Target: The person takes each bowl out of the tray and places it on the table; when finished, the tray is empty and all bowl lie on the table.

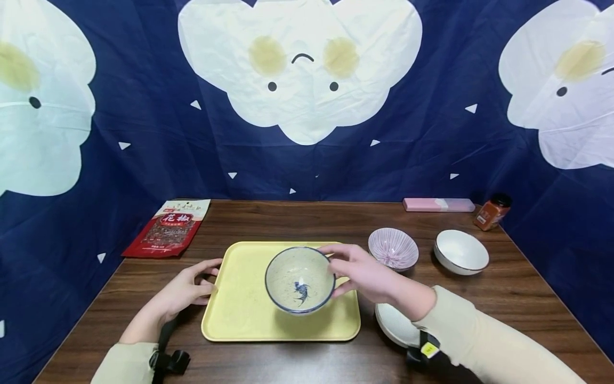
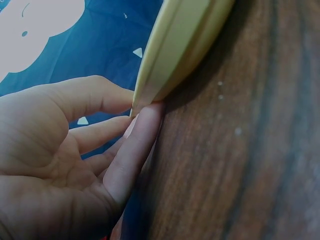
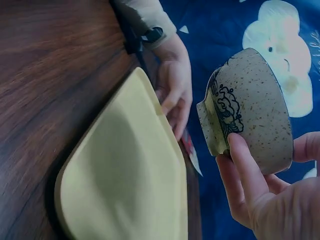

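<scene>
My right hand (image 1: pixel 362 272) grips a speckled bowl (image 1: pixel 299 280) by its right side. The bowl has a blue rim and a blue shrimp-like figure inside; it is raised over the yellow tray (image 1: pixel 240 320), apart from it. In the right wrist view the bowl's outer wall (image 3: pixel 262 110) shows a dark painted pattern, with fingers near its foot and the thumb at the rim. At the tray's left edge, my left hand (image 1: pixel 184 290) pinches the rim between thumb and fingers, as the left wrist view shows. The tray lies on the wooden table (image 1: pixel 268 365).
Right of the tray stand a purple-striped bowl (image 1: pixel 393 249), a white bowl (image 1: pixel 461 252) and a white dish (image 1: pixel 395 322) partly under my right forearm. Farther back are a pink box (image 1: pixel 438 205) and a spice jar (image 1: pixel 492 212). A red spice packet (image 1: pixel 165 229) lies back left.
</scene>
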Demonstrator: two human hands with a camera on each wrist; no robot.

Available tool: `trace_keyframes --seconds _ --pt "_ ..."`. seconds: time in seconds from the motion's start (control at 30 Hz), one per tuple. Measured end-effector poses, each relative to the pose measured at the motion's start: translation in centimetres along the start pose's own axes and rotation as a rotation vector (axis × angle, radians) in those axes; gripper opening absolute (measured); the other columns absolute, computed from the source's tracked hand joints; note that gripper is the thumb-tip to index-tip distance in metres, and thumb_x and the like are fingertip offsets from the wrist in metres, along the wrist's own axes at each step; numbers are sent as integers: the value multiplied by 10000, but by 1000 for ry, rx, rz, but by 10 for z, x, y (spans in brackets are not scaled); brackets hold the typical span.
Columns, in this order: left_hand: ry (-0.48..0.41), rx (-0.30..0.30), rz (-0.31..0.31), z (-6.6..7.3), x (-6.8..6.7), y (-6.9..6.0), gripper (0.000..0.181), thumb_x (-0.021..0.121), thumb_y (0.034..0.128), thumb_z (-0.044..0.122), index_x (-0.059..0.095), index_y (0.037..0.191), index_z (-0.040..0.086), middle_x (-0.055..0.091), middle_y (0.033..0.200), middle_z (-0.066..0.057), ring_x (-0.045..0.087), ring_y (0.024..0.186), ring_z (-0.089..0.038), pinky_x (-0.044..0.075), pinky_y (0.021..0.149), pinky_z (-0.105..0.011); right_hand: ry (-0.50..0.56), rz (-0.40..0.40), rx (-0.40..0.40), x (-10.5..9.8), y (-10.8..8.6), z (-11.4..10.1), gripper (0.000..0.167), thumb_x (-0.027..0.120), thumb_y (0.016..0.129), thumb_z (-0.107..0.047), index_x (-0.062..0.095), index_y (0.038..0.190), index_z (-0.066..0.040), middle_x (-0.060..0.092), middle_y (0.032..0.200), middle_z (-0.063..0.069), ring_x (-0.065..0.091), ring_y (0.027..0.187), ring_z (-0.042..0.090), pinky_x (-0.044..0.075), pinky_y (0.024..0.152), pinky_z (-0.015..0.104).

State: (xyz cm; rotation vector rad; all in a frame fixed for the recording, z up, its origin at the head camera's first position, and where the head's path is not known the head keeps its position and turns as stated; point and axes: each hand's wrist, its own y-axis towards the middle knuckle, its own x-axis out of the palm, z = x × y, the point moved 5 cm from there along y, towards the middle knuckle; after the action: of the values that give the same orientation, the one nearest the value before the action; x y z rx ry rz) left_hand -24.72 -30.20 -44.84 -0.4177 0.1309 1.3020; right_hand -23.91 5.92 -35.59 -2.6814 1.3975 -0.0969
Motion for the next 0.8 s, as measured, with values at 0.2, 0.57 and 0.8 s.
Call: trace_keyframes --seconds 0.2,0.57,0.8 --pt "0 0 3 -1 0 0 742 648 875 -39 329 1545 -47 451 1341 -271 590 905 -266 605 753 -434 26 24 -20 -30 -29 -3 619 497 883 -36 363 1461 142 625 1037 160 670 823 191 602 684 343" --pt "-16 19 -8 1 1 2 745 637 871 -45 327 1549 -42 441 1346 -281 599 906 -260 605 745 -435 99 93 -89 -96 -89 11 473 442 995 2 411 1464 56 606 1180 111 683 906 195 604 769 408" --pt "-7 9 -3 1 1 0 748 640 873 -39 323 1550 -41 443 1344 -276 602 910 -264 604 750 -436 191 71 -178 -129 -120 23 448 357 1024 58 605 1322 -167 644 1214 64 702 943 196 605 771 403"
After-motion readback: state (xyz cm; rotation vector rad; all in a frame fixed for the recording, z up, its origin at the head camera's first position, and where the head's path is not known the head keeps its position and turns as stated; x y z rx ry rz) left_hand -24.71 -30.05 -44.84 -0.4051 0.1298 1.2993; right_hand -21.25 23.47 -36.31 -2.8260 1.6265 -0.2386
